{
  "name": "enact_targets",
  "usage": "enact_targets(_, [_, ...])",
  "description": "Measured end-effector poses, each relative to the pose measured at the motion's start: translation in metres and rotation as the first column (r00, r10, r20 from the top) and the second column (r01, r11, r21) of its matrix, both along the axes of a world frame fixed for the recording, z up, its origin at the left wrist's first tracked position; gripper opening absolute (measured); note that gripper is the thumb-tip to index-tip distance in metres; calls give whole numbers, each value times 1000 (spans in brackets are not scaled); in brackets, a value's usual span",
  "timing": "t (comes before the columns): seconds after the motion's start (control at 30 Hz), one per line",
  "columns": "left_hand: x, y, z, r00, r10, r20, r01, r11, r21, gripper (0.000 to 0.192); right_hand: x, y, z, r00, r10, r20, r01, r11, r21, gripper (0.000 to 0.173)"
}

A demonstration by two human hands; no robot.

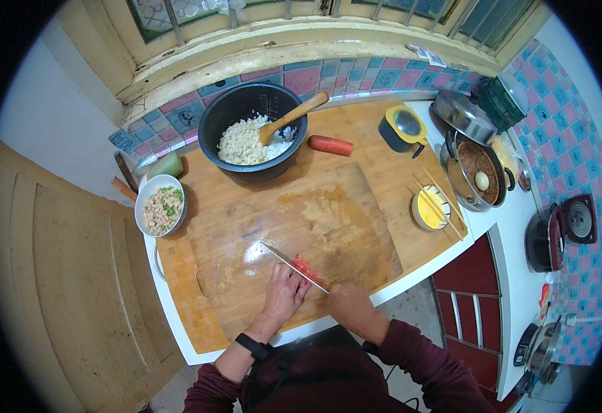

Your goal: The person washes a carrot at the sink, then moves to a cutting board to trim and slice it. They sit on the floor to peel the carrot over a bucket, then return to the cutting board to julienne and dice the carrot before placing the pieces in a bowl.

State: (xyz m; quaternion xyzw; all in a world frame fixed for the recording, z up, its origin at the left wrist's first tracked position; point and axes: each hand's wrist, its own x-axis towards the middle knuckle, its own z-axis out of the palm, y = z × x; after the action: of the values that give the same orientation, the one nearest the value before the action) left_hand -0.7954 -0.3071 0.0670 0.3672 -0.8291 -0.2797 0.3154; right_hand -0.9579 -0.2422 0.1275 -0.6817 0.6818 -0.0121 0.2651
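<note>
My right hand (350, 305) grips the handle of a kitchen knife (286, 260), whose blade slants up and left over the wooden cutting board (239, 289). Finely cut carrot (307, 268) lies in a small red heap along the blade's far side. My left hand (284, 292) is on the near side, its fingers bent and pressed down close to the blade. Under those fingertips is a bit of carrot, mostly hidden by the hand and the knife. A longer carrot piece (331, 145) with a cut end rests farther back, beside the rice pot.
Behind the board stands a dark pot (253, 168) of rice with a wooden paddle (293, 117). At left is a bowl (146, 224) of diced food; at right, chopsticks (448, 216) lie across a bowl of beaten egg (431, 211). A yellow-lidded container (403, 129) and a steel pot (466, 188) stand beyond.
</note>
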Motion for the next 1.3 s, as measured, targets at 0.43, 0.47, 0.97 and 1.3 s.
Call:
enact_targets(0.43, [2, 4, -3, 999, 21, -24, -21, 1000, 7, 22, 4, -4, 0, 1000, 4, -3, -4, 1000, -15, 15])
enact_targets(0.47, [2, 4, -4, 1000, 18, -20, -17, 999, 42, 26, 9, -3, -3, 999, -6, -44, 5, 1000, -7, 13])
enact_targets(0.97, [6, 3, -5, 998, 10, -62, -8, 999, 31, 19, 21, -9, -35, 989, -61, 134, 88, 974, -211, 11])
enact_targets(1.3, [27, 20, 15, 1000, 7, 29, -8, 1000, 23, 30, -5, -14, -19, 992, -73, 107, 82, 994, -79, 30])
